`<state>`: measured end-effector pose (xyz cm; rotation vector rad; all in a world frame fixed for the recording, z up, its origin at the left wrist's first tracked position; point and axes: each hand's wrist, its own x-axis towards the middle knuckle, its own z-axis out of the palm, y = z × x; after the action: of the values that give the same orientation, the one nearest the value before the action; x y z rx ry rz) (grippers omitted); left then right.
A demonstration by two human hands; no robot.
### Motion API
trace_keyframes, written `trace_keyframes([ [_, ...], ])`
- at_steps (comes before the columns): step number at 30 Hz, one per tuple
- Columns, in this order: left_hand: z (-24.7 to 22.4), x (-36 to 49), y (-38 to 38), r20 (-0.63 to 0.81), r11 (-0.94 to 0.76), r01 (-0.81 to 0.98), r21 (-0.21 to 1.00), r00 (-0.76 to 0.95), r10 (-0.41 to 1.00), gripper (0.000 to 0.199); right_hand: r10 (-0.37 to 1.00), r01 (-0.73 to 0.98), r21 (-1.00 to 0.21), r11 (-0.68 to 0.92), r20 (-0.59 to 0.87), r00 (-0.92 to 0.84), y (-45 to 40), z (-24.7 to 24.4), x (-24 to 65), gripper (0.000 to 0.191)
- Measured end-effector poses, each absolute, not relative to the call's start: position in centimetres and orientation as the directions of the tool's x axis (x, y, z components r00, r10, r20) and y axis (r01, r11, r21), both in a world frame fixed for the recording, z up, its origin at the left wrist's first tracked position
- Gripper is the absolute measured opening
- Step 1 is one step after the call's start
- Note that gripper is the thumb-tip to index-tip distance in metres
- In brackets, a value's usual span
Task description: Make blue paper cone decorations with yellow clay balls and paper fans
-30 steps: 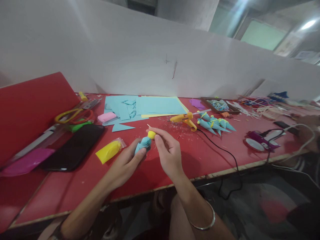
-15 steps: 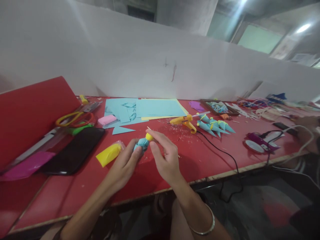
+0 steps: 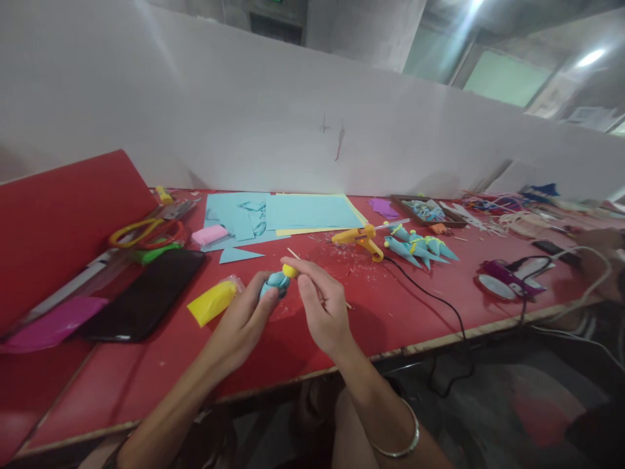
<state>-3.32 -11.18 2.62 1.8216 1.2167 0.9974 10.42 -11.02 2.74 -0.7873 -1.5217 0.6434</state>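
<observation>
- Left hand [image 3: 244, 319] clamped around the blue paper piece [image 3: 275, 285], left of the glue gun [image 3: 359, 239] and nearer the person
- Right hand [image 3: 325, 306] at the yellow ball [image 3: 290, 270], against the paper piece's end; cannot tell if pinching
- Blue cones [image 3: 422, 245] just right of the glue gun

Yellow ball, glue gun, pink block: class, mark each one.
Yellow ball [image 3: 289, 270]: head view, its rounded side.
Glue gun [image 3: 360, 235]: head view, its orange body.
Pink block [image 3: 209, 234]: head view, its upper face.
</observation>
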Motion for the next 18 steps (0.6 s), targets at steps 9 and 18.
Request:
trace_keyframes([
  [9, 2.68, -3.32, -11.35, 0.240, -0.317, 0.395, 0.862, 0.231, 0.943, 0.030, 0.740, 0.129, -0.731, 0.671, 0.670, -0.058, -11.19, 2.42, 10.23, 0.036],
  [18, 3.21, -3.17, -11.44, 0.267, -0.341, 0.467, 0.816, 0.219, 0.939, 0.028, 0.758, 0.127, -0.748, 0.652, 0.649, -0.069, -11.19, 2.49, 10.13, 0.036],
])
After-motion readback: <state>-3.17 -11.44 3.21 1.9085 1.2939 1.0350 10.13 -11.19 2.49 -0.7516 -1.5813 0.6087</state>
